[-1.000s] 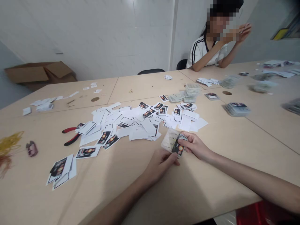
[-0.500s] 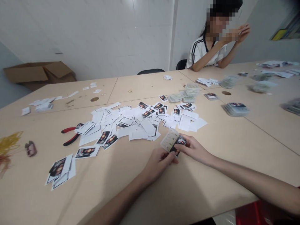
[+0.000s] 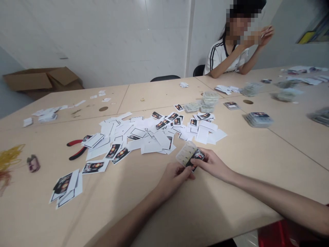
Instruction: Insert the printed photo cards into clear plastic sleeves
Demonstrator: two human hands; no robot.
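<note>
A small clear plastic case with tiny pale pieces inside is held tilted above the table's near side. A dark printed card covers its right part. My left hand grips the lower left edge, thumb on the card. From the right, my right hand grips the case and card, its thumb pressed on the card's face. The fingers beneath the case are partly hidden. Just beyond my hands lies a loose pile of printed and white cards.
Red-handled pliers lie left of the pile, partly under cards. Stacked clear cases stand behind it, with more cases at right. Yellow strands lie far left. Across the table sits a person with raised hands. A cardboard box stands behind.
Almost nothing differs. Both hands keep the case and card in the same place, and the view has shifted very slightly.
</note>
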